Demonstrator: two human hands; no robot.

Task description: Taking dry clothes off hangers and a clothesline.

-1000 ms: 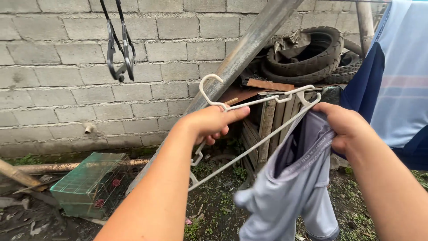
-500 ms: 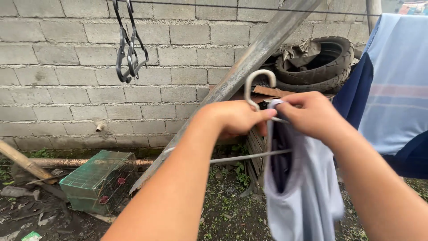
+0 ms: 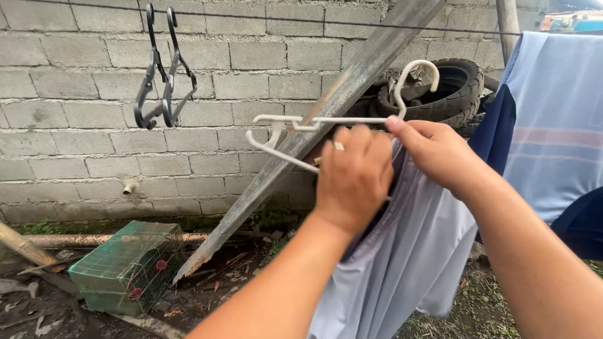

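A white plastic hanger (image 3: 295, 129) is held up level in front of me, its hook pointing up at the right. A light grey garment (image 3: 402, 251) hangs from its right half and drapes down. My left hand (image 3: 355, 176), with a ring on one finger, grips the garment's top edge at the hanger's bar. My right hand (image 3: 433, 150) pinches the hanger and cloth just below the hook. The hanger's left arm is bare.
A thin clothesline (image 3: 282, 19) runs across the top with two dark hangers (image 3: 163, 81) on it. A blue and white shirt (image 3: 553, 119) hangs at the right. A slanted metal pole (image 3: 314, 125), old tyres (image 3: 452, 88), a green wire cage (image 3: 129, 267) and a block wall (image 3: 75, 144) lie behind.
The hanger has been lifted and turned level, hook now up at the right. The grey garment has slid onto its right half, and both hands have shifted to its top.
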